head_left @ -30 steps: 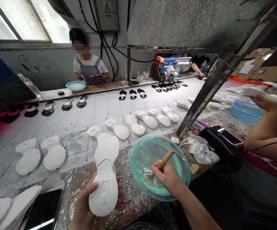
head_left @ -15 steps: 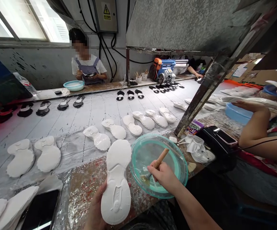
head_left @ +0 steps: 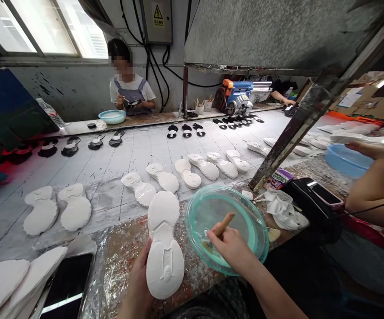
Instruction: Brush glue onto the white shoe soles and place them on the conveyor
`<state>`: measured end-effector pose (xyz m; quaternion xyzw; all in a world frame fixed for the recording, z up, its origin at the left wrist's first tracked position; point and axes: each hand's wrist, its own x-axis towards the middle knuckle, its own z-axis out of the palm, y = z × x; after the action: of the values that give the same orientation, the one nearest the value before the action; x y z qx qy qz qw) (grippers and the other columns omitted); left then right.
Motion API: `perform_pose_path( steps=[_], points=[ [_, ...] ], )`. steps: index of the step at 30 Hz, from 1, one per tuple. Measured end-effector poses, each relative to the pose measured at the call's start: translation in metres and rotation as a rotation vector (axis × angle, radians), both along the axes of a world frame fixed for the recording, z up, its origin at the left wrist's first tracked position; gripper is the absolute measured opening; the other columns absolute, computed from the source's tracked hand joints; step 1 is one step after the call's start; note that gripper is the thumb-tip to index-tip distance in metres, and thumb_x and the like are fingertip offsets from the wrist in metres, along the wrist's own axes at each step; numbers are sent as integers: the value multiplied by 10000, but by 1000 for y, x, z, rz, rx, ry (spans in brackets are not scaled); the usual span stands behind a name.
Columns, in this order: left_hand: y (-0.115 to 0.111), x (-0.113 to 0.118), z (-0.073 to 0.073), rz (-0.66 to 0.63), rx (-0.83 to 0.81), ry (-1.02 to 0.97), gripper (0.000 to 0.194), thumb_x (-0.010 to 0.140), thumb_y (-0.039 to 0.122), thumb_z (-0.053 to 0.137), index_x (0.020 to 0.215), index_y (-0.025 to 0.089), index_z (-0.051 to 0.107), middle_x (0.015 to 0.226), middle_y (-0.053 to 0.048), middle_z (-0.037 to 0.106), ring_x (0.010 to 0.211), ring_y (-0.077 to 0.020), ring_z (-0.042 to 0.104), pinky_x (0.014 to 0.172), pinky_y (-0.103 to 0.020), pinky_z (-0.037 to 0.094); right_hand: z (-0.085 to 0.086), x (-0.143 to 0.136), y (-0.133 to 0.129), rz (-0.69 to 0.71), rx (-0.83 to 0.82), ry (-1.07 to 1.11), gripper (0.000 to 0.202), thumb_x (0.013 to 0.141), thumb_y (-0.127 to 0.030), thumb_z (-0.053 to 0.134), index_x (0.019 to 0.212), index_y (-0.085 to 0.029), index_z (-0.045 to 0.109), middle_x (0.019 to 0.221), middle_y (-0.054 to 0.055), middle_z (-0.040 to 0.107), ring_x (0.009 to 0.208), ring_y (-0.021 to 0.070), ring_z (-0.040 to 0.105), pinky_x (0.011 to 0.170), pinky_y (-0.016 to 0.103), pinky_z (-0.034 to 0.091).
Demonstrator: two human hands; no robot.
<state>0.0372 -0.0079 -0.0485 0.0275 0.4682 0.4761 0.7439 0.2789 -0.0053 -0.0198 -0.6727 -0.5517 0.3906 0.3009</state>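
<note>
My left hand is closed on the edge of a white shoe sole, held up nearly upright with its moulded face toward me. In my right hand is a brush with a wooden handle. Its bristle end points down into a teal-rimmed plastic basin and is partly hidden by my fingers. Clear or whitish liquid seems to lie in the basin. Behind the held sole, a row of white soles lies across the white surface, and a pair of soles rests farther left.
At lower left, a stack of white soles lies beside a dark phone. A slanted metal post rises behind the basin. Crumpled white cloth and a black bag sit at right. A co-worker sits opposite; another person's arm is at right.
The view has shifted slightly, with the background moving right. The sole in my left hand has risen a little and tilted. The brush stays in my right hand, low in the basin.
</note>
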Motion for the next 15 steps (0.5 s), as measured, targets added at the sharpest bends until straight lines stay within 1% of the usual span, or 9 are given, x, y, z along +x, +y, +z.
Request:
perform_pose_path(
  steps=[2, 3, 5, 7, 9, 11, 13, 15],
  points=[
    [1, 1, 0, 20, 28, 12, 381, 848, 364, 641, 1167, 169, 711, 850, -94, 790, 857, -316, 755, 771, -399, 619, 4, -3, -4, 20, -4, -7, 352, 817, -504, 532, 608, -226, 477, 562, 2, 488, 552, 185, 488, 539, 283, 302],
    [1, 2, 2, 22, 37, 8, 363, 857, 353, 633, 1156, 166, 715, 854, -96, 790, 863, -314, 755, 777, -398, 618, 7, -5, -7, 9, 6, -10, 350, 834, -508, 514, 628, -227, 484, 560, -2, 479, 550, 184, 487, 542, 283, 303],
    [2, 3, 8, 21, 47, -9, 342, 872, 342, 616, 1137, 154, 721, 863, -103, 790, 869, -313, 754, 787, -400, 616, 17, -6, -14, -40, 41, -19, 342, 879, -520, 473, 704, -229, 514, 567, -12, 471, 556, 183, 487, 551, 283, 305],
    [4, 5, 16, 21, 44, -26, 331, 875, 335, 609, 1124, 150, 723, 886, -107, 789, 883, -310, 753, 798, -397, 614, 26, -6, -21, -88, 93, -32, 326, 896, -519, 470, 760, -232, 544, 565, -21, 475, 539, 175, 472, 548, 286, 292],
    [6, 8, 24, 36, 24, -46, 319, 886, 338, 587, 1099, 147, 726, 894, -109, 788, 896, -304, 751, 804, -390, 614, 30, -5, -26, -90, 132, -26, 303, 885, -495, 501, 753, -231, 568, 548, -28, 472, 514, 162, 442, 541, 288, 273],
    [9, 12, 31, 50, 1, -67, 317, 914, 342, 536, 1062, 137, 728, 871, -112, 786, 910, -298, 748, 815, -389, 611, 29, -4, -28, -86, 130, 74, 302, 852, -477, 561, 692, -220, 571, 535, -30, 449, 512, 148, 416, 537, 281, 262],
    [12, 15, 38, 66, 0, -72, 321, 938, 326, 492, 1010, 121, 729, 826, -114, 780, 904, -292, 748, 822, -387, 608, 23, -4, -30, -109, 89, 224, 335, 839, -490, 588, 657, -213, 540, 519, -41, 401, 502, 133, 377, 514, 266, 253],
    [15, 17, 43, 72, 8, -71, 309, 944, 303, 488, 972, 112, 729, 802, -111, 777, 884, -284, 749, 823, -378, 603, 15, -6, -36, -161, 54, 393, 352, 860, -525, 565, 700, -214, 523, 515, -54, 384, 473, 119, 342, 469, 244, 248]
  ],
)
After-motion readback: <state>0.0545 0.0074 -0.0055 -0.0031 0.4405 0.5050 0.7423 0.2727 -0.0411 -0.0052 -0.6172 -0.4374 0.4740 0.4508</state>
